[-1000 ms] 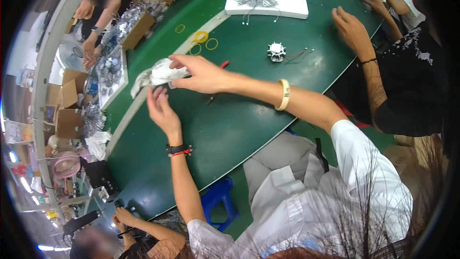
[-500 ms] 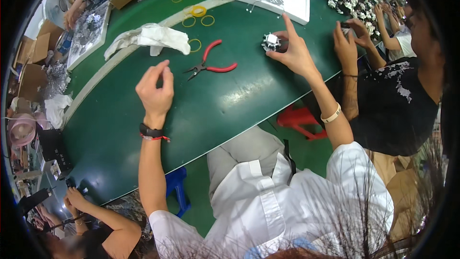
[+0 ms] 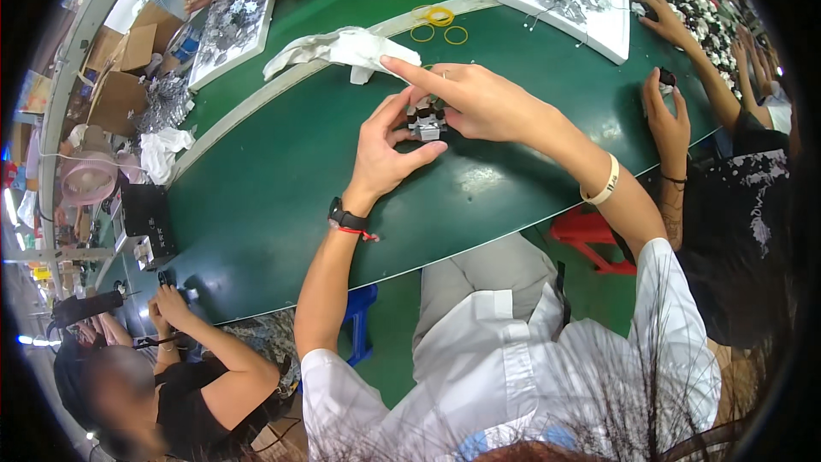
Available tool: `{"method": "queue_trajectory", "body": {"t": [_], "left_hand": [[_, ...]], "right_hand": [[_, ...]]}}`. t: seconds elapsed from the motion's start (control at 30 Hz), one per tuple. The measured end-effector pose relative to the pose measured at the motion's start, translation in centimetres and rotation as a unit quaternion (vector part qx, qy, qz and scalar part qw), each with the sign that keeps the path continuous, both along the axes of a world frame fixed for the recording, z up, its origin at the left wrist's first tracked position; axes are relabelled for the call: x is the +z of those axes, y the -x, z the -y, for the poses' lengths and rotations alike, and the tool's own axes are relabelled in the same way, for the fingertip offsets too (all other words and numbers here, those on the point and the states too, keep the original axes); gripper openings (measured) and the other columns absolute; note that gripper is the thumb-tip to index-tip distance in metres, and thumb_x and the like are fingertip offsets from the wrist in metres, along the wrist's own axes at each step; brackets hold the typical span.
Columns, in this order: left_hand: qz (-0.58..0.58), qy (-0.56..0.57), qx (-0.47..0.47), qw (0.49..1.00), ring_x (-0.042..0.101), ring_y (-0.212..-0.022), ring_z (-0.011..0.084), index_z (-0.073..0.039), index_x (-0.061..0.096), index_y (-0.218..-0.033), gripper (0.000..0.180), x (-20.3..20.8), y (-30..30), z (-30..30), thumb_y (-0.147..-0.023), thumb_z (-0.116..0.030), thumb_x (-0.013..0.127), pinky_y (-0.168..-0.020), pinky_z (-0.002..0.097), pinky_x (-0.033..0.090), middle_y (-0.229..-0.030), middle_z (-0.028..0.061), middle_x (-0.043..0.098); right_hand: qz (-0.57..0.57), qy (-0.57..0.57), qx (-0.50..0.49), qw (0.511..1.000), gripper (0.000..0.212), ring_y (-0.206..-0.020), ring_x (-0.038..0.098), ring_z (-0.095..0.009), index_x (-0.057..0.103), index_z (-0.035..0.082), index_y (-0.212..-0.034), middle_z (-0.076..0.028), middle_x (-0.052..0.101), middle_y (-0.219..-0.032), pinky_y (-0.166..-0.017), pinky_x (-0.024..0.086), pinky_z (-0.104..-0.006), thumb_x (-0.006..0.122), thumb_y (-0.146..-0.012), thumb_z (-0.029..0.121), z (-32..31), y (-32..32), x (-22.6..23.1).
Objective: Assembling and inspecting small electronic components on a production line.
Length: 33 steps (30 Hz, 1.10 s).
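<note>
The small part (image 3: 427, 122) is between your two hands, over the green counter (image 3: 256, 188). Your left hand (image 3: 382, 147) is curved around its left side, with the thumb rather apart from the fingers; your right hand (image 3: 492, 105) meets its right side, the forefinger stretched toward the white cloth (image 3: 342, 50). Which hand really carries the weight, I cannot tell. If both hands loosen together, the part could slip down; a hard press might perhaps bend its small blocks. Its silvery face points toward you, the dark blocks away. The shape is compact, so I see no clear long axis.
</note>
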State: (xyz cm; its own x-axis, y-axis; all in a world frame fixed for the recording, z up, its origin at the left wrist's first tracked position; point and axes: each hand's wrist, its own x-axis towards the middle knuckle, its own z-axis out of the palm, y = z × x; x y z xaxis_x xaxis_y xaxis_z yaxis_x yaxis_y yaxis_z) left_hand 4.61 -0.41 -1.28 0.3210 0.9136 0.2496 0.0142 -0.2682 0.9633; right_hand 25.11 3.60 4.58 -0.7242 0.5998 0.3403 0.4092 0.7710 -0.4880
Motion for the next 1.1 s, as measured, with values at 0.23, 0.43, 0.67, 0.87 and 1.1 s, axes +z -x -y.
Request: {"method": "queue_trajectory", "body": {"t": [0.23, 0.43, 0.67, 0.87, 1.1], "left_hand": [[-0.002, -0.031, 0.127, 0.991, 0.061, -0.116, 0.0187, 0.006, 0.054, -0.137, 0.064, -0.1, 1.5, -0.3, -0.078, 0.009, 0.078, -0.098, 0.0321, 0.052, -0.131, 0.0081, 0.055], [0.029, -0.121, 0.233, 0.965, 0.058, -0.12, 0.0192, 0.006, 0.054, -0.138, 0.064, -0.5, 2.7, -1.3, -0.078, 0.011, 0.077, -0.101, 0.033, 0.052, -0.133, 0.0083, 0.052], [0.117, -0.107, 0.241, 0.957, 0.06, -0.117, 0.0196, 0.01, 0.049, -0.14, 0.065, -0.4, 3.5, -2.0, -0.08, 0.013, 0.076, -0.099, 0.0318, 0.054, -0.131, 0.0087, 0.052], [0.172, -0.118, 0.216, 0.954, 0.058, -0.12, 0.0203, 0.011, 0.048, -0.14, 0.064, -1.0, 4.6, -2.7, -0.082, 0.012, 0.075, -0.099, 0.033, 0.054, -0.132, 0.0083, 0.054], [0.252, -0.066, 0.219, 0.94, 0.058, -0.118, 0.0162, 0.007, 0.05, -0.141, 0.064, -0.9, 4.8, -3.0, -0.083, 0.004, 0.078, -0.101, 0.0297, 0.05, -0.126, 0.0045, 0.05]], "right_hand": [[-0.152, -0.248, -0.009, 0.957, 0.076, -0.116, 0.058, -0.032, 0.05, 0.006, -0.144, -0.013, 0.061, -0.122, -0.099, 0.047, -0.0451, 0.07, -0.071, -0.005, -1.2, 1.7, -1.4], [0.014, -0.068, -0.006, 0.998, 0.1, -0.118, 0.051, -0.035, 0.033, 0.005, -0.155, -0.015, 0.056, -0.127, -0.102, 0.043, -0.0435, 0.084, -0.074, 0.032, -1.6, -2.0, -3.6], [0.051, -0.052, -0.019, 0.997, 0.086, -0.116, 0.053, -0.036, 0.041, 0.004, -0.151, -0.018, 0.057, -0.125, -0.102, 0.043, -0.0434, 0.081, -0.078, 0.027, -2.6, -1.5, -5.3], [0.064, -0.138, -0.103, 0.983, 0.082, -0.122, 0.05, -0.037, 0.047, 0.004, -0.146, -0.018, 0.052, -0.131, -0.108, 0.041, -0.0446, 0.082, -0.077, 0.033, -1.5, -1.3, -3.6], [0.16, -0.189, -0.123, 0.961, 0.063, -0.108, 0.053, -0.035, 0.048, 0.0, -0.143, -0.017, 0.054, -0.118, -0.095, 0.046, -0.0436, 0.071, -0.089, 0.023, -0.1, -1.3, -4.6]]}}
